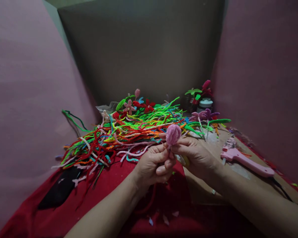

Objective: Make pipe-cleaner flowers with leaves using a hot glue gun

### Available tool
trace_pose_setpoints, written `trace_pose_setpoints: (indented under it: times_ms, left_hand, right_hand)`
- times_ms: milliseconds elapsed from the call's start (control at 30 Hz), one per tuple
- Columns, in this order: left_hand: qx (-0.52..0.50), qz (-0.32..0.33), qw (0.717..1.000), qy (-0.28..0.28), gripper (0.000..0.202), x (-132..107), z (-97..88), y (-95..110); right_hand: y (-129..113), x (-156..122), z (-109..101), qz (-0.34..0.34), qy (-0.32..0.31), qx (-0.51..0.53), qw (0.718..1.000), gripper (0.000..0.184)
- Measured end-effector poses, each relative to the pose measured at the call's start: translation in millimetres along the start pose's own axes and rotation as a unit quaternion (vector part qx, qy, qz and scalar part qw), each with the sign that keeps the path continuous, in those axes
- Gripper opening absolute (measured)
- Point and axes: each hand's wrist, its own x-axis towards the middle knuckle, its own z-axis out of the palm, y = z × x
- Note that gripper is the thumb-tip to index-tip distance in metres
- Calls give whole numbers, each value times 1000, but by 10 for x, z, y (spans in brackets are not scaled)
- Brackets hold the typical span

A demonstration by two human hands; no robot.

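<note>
A small pink fuzzy ball of pipe cleaner (173,134) is held up between both hands at the middle of the view. My left hand (152,165) is closed, pinching the stem just below the ball. My right hand (197,157) is closed too, its fingertips pinched on the ball's lower right side. A big loose heap of pipe cleaners (129,132) in green, red, orange, yellow and white lies just behind the hands on a red cloth (64,211).
A pink glue gun (245,162) lies on brown cardboard (213,191) at the right. Finished pipe-cleaner flowers (139,105) and a white-lidded jar (205,104) stand at the back. A black object (59,191) lies at the left. Pink walls close in both sides.
</note>
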Motion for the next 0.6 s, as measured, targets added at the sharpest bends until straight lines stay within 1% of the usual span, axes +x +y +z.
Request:
trace_pose_setpoints:
  times_ms: [67,133,167,200,233,267,300,333,367,400,433,467,533,567,600]
  left_hand:
    - [28,15,999,25,19,6,31,10]
    - [118,50,989,79,24,12,80,8]
    - [184,76,973,117,26,14,103,1]
    - [257,105,948,156,26,14,119,-10]
    - [329,135,914,193,24,13,128,-24]
    - [394,164,876,225,21,11,129,-39]
    - [446,192,838,247,18,8,124,-52]
    - [482,214,809,259,15,4,114,-61]
    - [502,226,792,264,14,1,103,-63]
    - [504,227,790,266,15,-3,95,-59]
    - [487,216,805,261,17,-6,91,-48]
    - [453,195,833,251,18,-8,92,-32]
    - [352,145,899,215,20,-13,106,7]
    - [297,126,927,192,21,-15,116,26]
    - [244,110,948,170,21,-16,125,41]
  right_hand:
    - [14,25,6,-22,20,10,1000,5]
    - [38,52,8,-44,46,21,998,6]
    - [55,65,8,-50,58,23,997,6]
    - [76,78,9,-56,70,23,996,4]
    - [98,91,11,-65,82,22,994,3]
    - [122,102,11,-74,91,21,993,6]
    - [144,112,10,-84,96,19,992,9]
    - [163,119,7,-93,97,16,991,11]
    - [178,124,0,-100,92,10,991,10]
    - [186,127,-9,-101,86,3,991,9]
    - [187,128,-21,-99,79,-6,992,8]
    - [180,127,-34,-92,71,-14,993,7]
    - [147,123,-58,-70,53,-22,996,8]
    - [124,122,-67,-58,43,-18,997,9]
    - [100,122,-74,-44,32,-10,998,12]
